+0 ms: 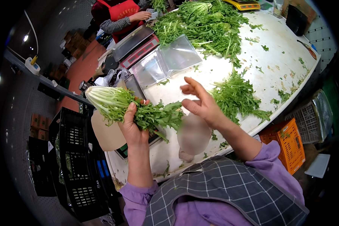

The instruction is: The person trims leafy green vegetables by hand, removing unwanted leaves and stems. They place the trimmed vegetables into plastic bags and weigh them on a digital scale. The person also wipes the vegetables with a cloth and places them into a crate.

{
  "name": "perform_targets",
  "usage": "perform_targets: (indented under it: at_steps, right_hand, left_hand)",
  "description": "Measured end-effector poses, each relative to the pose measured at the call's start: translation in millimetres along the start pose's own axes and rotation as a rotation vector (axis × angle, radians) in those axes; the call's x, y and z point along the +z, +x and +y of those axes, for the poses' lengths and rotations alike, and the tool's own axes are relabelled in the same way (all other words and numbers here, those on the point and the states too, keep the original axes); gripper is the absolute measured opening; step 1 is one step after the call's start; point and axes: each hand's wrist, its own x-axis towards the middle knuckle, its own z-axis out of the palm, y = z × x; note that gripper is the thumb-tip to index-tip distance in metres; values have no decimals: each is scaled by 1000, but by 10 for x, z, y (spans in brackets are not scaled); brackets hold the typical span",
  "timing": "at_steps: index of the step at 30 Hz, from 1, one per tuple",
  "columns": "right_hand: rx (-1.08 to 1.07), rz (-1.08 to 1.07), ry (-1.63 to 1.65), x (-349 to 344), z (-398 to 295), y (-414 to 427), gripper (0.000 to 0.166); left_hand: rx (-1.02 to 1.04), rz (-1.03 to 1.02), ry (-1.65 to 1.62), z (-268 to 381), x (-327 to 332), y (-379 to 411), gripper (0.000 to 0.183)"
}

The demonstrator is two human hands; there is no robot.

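Observation:
My left hand [134, 127] grips a bunch of frilly leafy greens [110, 99] around its leaves. The pale stem end points to the left, and the leaf tips trail right. My right hand [199, 101] is raised over the white table [163, 93], fingers apart and holding nothing. Just beyond it, a smaller heap of the same greens [234, 94] lies on the tabletop. Clear plastic bags [165, 63] lie flat ahead of my hands. A scale, partly hidden by the held bunch and a tan board [106, 132], sits under my left hand.
A large pile of greens [203, 28] covers the table's far side. Across from me a person in a red apron [121, 14] stands by a red scale [139, 50]. A yellow scale [243, 5] is farther back. Black crates [76, 163] stand left, an orange crate [285, 144] right.

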Motion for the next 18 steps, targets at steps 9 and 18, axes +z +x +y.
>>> perform_targets:
  at_steps: [9,18]
  right_hand:
    - [270,-437,-71,467,171,-171,30]
    - [231,-284,-1100,-561,340,-310,24]
  left_hand:
    - [114,-12,129,-133,306,-118,26]
    - [-183,133,-213,101,-164,241,19]
